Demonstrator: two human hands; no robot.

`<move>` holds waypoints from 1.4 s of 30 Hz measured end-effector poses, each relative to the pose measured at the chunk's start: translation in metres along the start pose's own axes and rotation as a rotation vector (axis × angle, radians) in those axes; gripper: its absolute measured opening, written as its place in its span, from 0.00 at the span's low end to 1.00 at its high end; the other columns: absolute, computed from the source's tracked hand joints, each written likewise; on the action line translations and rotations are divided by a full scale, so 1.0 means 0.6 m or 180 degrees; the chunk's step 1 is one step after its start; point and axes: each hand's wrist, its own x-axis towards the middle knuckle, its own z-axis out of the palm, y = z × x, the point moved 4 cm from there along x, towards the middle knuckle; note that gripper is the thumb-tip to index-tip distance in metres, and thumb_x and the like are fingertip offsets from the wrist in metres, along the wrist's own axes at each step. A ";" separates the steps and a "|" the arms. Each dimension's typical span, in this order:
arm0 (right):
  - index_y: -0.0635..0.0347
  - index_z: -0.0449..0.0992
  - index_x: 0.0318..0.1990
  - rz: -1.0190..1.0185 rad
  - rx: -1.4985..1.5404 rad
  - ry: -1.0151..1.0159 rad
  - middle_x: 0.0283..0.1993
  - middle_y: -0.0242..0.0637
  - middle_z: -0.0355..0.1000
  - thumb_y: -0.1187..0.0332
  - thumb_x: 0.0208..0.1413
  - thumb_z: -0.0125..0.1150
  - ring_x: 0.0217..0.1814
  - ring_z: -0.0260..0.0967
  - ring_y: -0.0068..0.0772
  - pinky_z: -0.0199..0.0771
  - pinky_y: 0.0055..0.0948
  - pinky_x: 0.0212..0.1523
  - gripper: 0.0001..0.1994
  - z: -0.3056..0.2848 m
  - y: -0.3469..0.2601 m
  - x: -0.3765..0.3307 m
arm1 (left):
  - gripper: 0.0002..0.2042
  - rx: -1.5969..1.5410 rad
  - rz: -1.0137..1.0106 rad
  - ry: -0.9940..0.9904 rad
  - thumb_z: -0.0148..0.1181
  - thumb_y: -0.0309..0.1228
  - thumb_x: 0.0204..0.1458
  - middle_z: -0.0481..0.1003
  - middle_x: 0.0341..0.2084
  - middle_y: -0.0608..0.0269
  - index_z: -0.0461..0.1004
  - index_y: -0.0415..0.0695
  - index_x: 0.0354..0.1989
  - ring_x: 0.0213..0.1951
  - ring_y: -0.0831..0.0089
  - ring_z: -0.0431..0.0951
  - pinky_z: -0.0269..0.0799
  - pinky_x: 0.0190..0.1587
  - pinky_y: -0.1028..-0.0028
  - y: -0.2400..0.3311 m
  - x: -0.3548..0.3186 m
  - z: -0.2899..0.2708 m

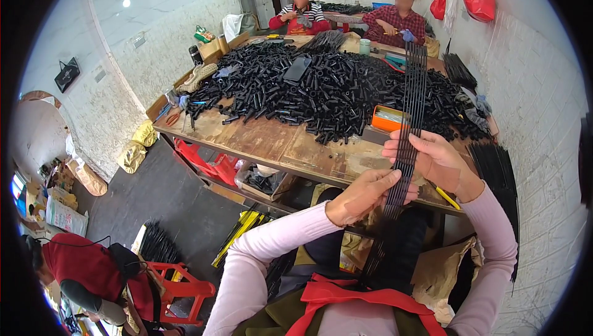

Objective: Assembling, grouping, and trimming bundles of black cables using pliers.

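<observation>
Fingers of left hand (364,197) and right hand (440,162) clasp thin, straight black rods (405,154) running lengthwise over the brown wooden table (265,141)'s near edge, right hand nearer their upper tips.

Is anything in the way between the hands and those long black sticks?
Nothing visible: the left hand and right hand both hold the thin black rods directly. The orange box sits beyond, not between.

Here's the left grip (363,199), partly hidden behind black rods (404,160), while a co-worker in red (80,262) (lower left) gets cut off below.
</observation>
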 end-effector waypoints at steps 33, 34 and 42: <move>0.64 0.79 0.44 -0.0335 -0.1781 0.0578 0.39 0.33 0.78 0.73 0.61 0.57 0.42 0.74 0.20 0.74 0.23 0.44 0.08 -0.077 0.247 -0.040 | 0.22 -0.0872 -0.1132 0.0104 0.43 0.50 0.65 0.75 0.48 0.48 0.69 0.43 0.52 0.53 0.58 0.74 0.72 0.53 0.55 -0.086 0.236 -0.220; 0.65 0.79 0.43 -0.0439 -0.1841 0.0644 0.39 0.33 0.79 0.72 0.61 0.57 0.41 0.73 0.20 0.73 0.23 0.43 0.08 -0.101 0.239 -0.011 | 0.21 -0.0592 -0.0979 -0.0127 0.44 0.47 0.65 0.75 0.48 0.48 0.69 0.43 0.52 0.53 0.59 0.74 0.73 0.52 0.56 -0.063 0.274 -0.238; 0.62 0.77 0.47 -0.0597 -0.1777 0.0882 0.34 0.33 0.77 0.72 0.61 0.57 0.33 0.72 0.19 0.72 0.23 0.34 0.09 -0.182 0.295 0.039 | 0.19 0.0481 -0.0318 0.0546 0.63 0.22 0.53 0.77 0.48 0.58 0.71 0.37 0.54 0.51 0.70 0.76 0.72 0.56 0.69 -0.057 0.128 -0.248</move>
